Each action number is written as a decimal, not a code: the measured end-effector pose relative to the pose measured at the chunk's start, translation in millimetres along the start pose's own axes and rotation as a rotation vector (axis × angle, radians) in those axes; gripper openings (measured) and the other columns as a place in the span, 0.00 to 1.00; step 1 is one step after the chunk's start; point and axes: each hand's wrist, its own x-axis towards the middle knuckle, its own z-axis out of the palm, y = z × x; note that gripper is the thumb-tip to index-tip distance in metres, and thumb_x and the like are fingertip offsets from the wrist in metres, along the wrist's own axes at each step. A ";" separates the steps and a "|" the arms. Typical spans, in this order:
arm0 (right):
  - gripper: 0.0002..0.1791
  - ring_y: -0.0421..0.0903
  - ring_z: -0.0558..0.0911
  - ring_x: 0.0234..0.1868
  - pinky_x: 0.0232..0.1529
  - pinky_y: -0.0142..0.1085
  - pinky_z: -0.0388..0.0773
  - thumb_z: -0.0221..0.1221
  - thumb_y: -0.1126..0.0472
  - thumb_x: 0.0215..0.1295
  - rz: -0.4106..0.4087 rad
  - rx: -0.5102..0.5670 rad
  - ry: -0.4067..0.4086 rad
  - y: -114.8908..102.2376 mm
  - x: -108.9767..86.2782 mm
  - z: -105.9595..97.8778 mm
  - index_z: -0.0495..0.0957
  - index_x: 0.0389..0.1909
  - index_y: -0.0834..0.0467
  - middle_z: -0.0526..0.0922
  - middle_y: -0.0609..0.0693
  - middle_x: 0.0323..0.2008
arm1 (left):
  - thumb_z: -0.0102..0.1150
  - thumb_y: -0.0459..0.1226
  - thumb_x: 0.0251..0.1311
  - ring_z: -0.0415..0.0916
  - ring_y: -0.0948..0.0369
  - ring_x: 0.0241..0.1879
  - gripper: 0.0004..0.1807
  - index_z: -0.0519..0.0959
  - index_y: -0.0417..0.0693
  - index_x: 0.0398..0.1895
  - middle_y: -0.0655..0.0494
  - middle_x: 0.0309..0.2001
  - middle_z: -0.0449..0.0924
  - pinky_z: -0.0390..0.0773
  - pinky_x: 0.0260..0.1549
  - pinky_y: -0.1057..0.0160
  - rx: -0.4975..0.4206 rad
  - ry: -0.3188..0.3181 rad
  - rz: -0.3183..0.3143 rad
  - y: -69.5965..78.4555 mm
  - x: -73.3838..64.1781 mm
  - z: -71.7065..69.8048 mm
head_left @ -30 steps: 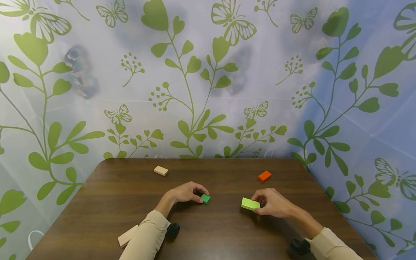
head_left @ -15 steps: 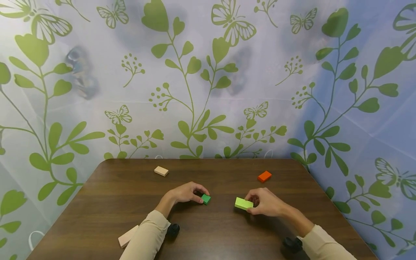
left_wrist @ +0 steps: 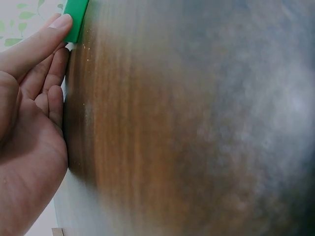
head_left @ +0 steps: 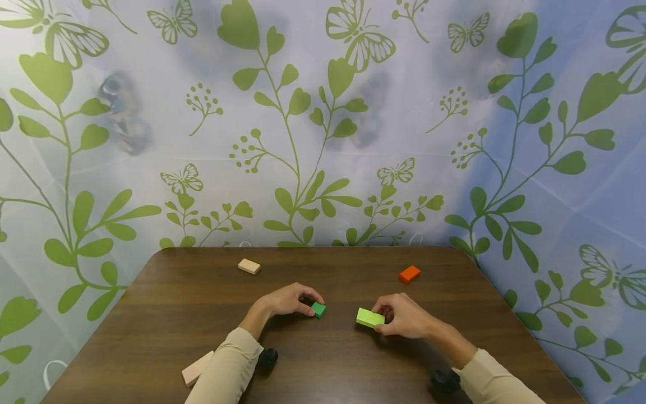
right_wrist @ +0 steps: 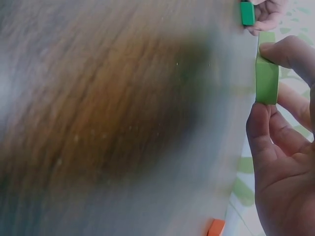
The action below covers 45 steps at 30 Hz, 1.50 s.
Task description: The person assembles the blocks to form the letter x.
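Near the middle of the table my left hand (head_left: 290, 299) pinches a green block (head_left: 318, 309) between thumb and fingers. In the left wrist view the thumb lies against the face of that green block (left_wrist: 76, 19), which is down at the tabletop. My right hand (head_left: 407, 316) grips a lime-green block (head_left: 370, 317) by its right end, a short gap to the right of the green one. The right wrist view shows thumb and fingers around the lime-green block (right_wrist: 267, 78), with the green block (right_wrist: 247, 13) and the left hand beyond it.
On the brown wooden table (head_left: 323, 365), a pale wood block (head_left: 249, 266) lies back left and an orange block (head_left: 409, 274) back right. Another pale block (head_left: 195, 368) lies front left, partly hidden by the left sleeve. A leaf-patterned curtain (head_left: 323, 140) hangs behind.
My right hand has moved left with the lime-green block, bringing it closer to the green block. The left hand and its green block have stayed in place.
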 end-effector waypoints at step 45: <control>0.11 0.36 0.81 0.31 0.35 0.32 0.81 0.76 0.60 0.57 -0.033 0.012 -0.037 -16.9 35.7 29.0 0.84 0.38 0.54 0.82 0.39 0.30 | 0.69 0.30 0.65 0.76 0.59 0.53 0.15 0.86 0.47 0.55 0.60 0.51 0.83 0.75 0.52 0.59 -0.024 -0.003 -0.014 -0.4 1.6 -0.4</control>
